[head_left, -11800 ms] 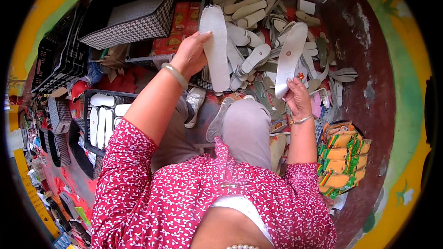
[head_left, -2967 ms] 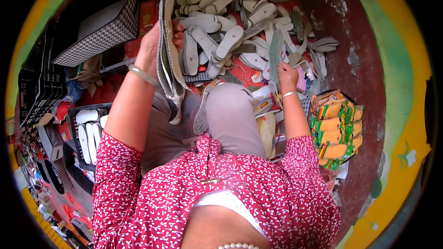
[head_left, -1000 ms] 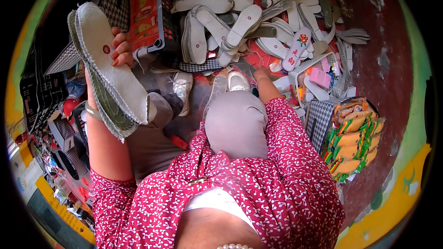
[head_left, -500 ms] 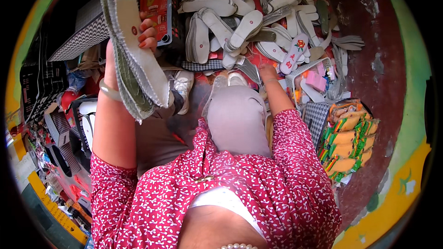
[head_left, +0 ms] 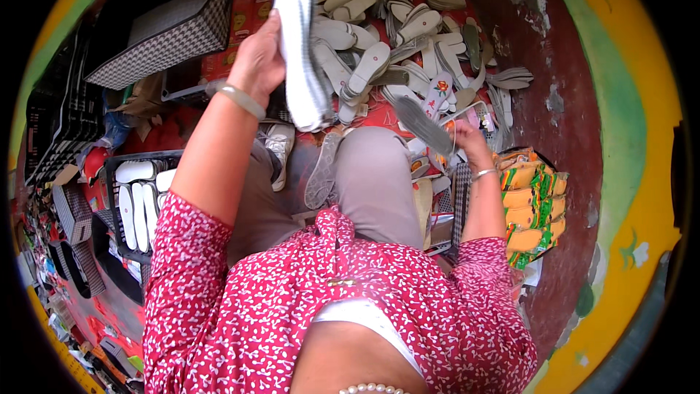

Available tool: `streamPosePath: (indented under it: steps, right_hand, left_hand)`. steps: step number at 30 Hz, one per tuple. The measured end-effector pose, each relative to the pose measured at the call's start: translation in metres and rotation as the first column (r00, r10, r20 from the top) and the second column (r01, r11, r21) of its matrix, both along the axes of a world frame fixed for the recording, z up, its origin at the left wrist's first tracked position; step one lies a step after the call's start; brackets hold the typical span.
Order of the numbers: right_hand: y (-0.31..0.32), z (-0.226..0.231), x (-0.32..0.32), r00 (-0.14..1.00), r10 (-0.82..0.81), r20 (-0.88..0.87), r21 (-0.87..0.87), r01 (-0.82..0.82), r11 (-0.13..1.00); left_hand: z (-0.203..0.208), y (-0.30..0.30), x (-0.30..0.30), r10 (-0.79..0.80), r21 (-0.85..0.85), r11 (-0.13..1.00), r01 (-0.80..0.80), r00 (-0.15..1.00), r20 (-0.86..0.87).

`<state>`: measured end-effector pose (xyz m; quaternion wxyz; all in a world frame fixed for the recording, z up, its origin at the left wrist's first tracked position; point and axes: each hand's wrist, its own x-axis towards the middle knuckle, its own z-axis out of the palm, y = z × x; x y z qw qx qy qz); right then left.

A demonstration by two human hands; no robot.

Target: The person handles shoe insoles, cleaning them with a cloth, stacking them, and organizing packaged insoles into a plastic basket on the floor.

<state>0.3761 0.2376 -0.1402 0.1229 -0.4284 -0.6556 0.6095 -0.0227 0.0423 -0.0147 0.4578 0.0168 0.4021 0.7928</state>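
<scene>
Left hand [head_left: 257,60] up high, closed around a stack of pale shoe soles [head_left: 297,51], soles standing on edge, long sides running up and away from the body. Silver bangle [head_left: 240,99] on that wrist. Right hand [head_left: 467,142] down low on the right, fingers pinched on a single dark grey sole [head_left: 423,124], tilted, its far end pointing up-left toward the heap. Thin bracelet on that wrist as well. Straight ahead on the red floor, a big loose pile of white and grey soles [head_left: 394,36], overlapping every which way, just beyond both hands. Grey-trousered knees [head_left: 372,182] in the middle, two worn sneakers [head_left: 280,147] between knee and pile. Off to the left, a black crate [head_left: 111,197] with white soles lined up inside, and above it a checked box [head_left: 164,33]. On the right, by the wall, a bundle of orange-and-green packets [head_left: 536,204], just beside the right forearm. Red floral sleeves filling the bottom of the view.
</scene>
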Motion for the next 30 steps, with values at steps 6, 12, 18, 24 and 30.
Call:
streamPosePath:
  steps: [6, 12, 18, 24, 30]
  right_hand:
    - [-0.019, 0.087, -0.017, 0.942, -0.322, -0.089, -0.090, 0.315, 0.945]
    - [-0.069, 0.148, -0.075, 0.901, -0.202, -0.384, 0.421, 0.365, 0.830]
    - [-0.123, 0.181, -0.152, 0.987, 0.032, -0.154, 0.986, 0.156, -0.057]
    - [-0.160, 0.158, -0.186, 0.904, 0.344, 0.254, 0.946, -0.158, -0.284]
    - [-0.163, 0.154, -0.197, 0.874, 0.382, 0.302, 0.948, -0.232, -0.217]
  left_hand:
    - [-0.016, 0.003, 0.001, -0.124, 0.009, 0.992, 0.124, 0.985, 0.119]
    - [-0.002, 0.006, 0.023, -0.183, -0.013, 0.983, 0.183, 0.983, -0.009]
    - [-0.009, 0.013, 0.031, -0.251, -0.013, 0.968, 0.251, 0.965, -0.080]
    - [-0.005, 0.019, 0.030, -0.309, 0.042, 0.950, 0.309, 0.951, 0.011]
    - [-0.002, 0.017, 0.029, -0.376, 0.141, 0.921, 0.363, 0.923, 0.081]
